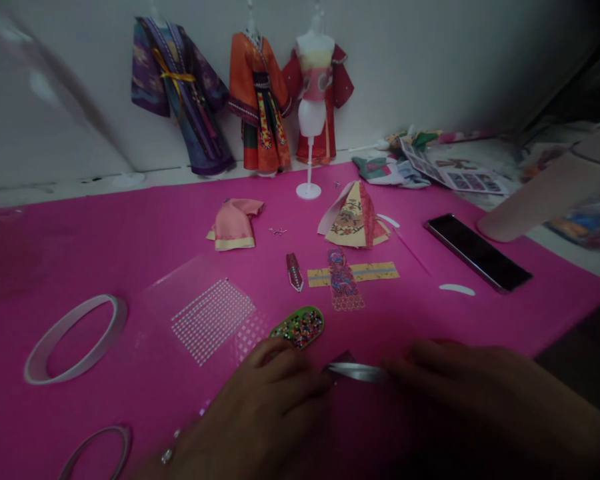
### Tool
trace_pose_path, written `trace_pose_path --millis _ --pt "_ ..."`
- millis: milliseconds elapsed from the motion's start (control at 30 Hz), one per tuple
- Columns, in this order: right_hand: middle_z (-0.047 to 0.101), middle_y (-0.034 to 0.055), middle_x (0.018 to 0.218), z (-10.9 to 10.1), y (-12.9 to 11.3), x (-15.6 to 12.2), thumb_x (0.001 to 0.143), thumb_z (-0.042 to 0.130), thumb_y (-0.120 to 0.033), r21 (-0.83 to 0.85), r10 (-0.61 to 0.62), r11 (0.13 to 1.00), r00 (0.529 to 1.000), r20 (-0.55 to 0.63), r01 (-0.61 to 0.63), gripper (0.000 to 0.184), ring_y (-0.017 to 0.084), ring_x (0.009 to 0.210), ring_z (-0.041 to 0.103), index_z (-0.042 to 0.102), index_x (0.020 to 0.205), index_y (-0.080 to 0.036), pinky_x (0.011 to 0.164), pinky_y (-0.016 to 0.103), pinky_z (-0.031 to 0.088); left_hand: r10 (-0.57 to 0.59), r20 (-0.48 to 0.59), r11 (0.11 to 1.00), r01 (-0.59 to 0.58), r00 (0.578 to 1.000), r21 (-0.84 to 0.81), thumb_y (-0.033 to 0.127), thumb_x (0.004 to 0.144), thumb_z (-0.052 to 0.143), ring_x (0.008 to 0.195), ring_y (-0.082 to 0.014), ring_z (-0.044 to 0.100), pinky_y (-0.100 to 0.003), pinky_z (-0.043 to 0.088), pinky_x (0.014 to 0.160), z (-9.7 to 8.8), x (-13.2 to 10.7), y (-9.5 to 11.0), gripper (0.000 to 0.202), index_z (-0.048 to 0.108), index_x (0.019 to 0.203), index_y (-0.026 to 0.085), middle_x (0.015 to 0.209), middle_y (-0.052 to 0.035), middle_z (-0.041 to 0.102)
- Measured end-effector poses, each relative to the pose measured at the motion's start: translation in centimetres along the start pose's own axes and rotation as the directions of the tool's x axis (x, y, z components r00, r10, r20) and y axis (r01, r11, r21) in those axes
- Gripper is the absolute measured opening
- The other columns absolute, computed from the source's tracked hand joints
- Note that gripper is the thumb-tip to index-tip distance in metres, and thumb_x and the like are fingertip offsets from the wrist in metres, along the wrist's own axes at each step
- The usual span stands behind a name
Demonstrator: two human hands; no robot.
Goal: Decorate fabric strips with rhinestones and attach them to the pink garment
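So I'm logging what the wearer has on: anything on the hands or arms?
Both hands are bare, no gloves. The left hand has a ring with a small pale stone on one finger. The right hand shows no jewellery, and no sleeve reaches either wrist in view.

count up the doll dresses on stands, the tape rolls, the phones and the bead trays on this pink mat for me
Doll dresses on stands: 3
Tape rolls: 2
Phones: 1
Bead trays: 1
Total: 7

Craft table — paper doll robes [260,100], pink mat [130,227].
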State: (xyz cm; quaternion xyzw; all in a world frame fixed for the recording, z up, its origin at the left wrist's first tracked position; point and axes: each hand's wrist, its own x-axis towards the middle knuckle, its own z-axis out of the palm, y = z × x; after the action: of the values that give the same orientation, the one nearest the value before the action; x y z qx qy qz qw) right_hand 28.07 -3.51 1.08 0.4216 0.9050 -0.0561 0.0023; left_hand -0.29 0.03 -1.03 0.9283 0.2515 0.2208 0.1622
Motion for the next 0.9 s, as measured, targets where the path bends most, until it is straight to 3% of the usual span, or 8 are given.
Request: trace_pose_path --millis 367,567,767,900 --pt "0.064 -0.0014 0.084 0.0 0.0 0.2 0.075 0.047 -0.007 -0.015 -0.015 1.000 1.000 -0.014 0.015 0.046 0.015 0.057 0.063 0.053 0.117 -0.024 0.049 0.029 0.037 -0.012 -0.069 0.999 0.010 0.998 -0.035 0.023 0.093 0.064 0.091 -0.0153 0.061 -0.035 0.035 0.099 0.4 0.1 0.0 0.005 0.068 0.090 0.023 0.098 0.0079 0.075" --pt "0.066 -0.0012 0.085 -0.4 -0.1 0.4 0.073 0.049 -0.005 0.010 -0.008 1.000 1.000 0.009 0.008 0.041 0.015 0.059 0.065 0.056 0.109 -0.025 0.050 0.029 0.039 -0.016 0.060 1.000 0.016 0.998 0.000 0.013 0.092 0.059 0.092 -0.0147 0.062 -0.035 0.039 0.096 -0.5 0.4 0.1 0.015 0.069 0.095 0.024 0.105 0.0087 0.075" --pt "0.067 -0.0008 0.082 -0.4 -0.2 0.7 0.071 0.046 -0.005 0.014 -0.010 1.000 0.999 -0.048 0.010 0.043 0.016 0.055 0.064 0.057 0.108 -0.024 0.047 0.029 0.038 -0.010 0.042 1.000 0.010 0.999 -0.005 0.012 0.092 0.059 0.091 -0.0151 0.062 -0.035 0.040 0.095 -0.5 0.2 0.0 0.016 0.068 0.095 0.024 0.102 0.0080 0.076" --pt "0.067 -0.0007 0.084 -0.7 -0.4 0.9 0.072 0.045 -0.004 -0.025 -0.011 1.000 1.000 -0.003 0.011 0.040 0.015 0.057 0.066 0.057 0.105 -0.025 0.048 0.029 0.040 -0.002 0.054 1.000 0.003 0.999 -0.012 0.011 0.091 0.059 0.091 -0.0158 0.063 -0.035 0.039 0.095 -0.6 0.2 0.0 0.016 0.068 0.094 0.024 0.103 0.0081 0.076"
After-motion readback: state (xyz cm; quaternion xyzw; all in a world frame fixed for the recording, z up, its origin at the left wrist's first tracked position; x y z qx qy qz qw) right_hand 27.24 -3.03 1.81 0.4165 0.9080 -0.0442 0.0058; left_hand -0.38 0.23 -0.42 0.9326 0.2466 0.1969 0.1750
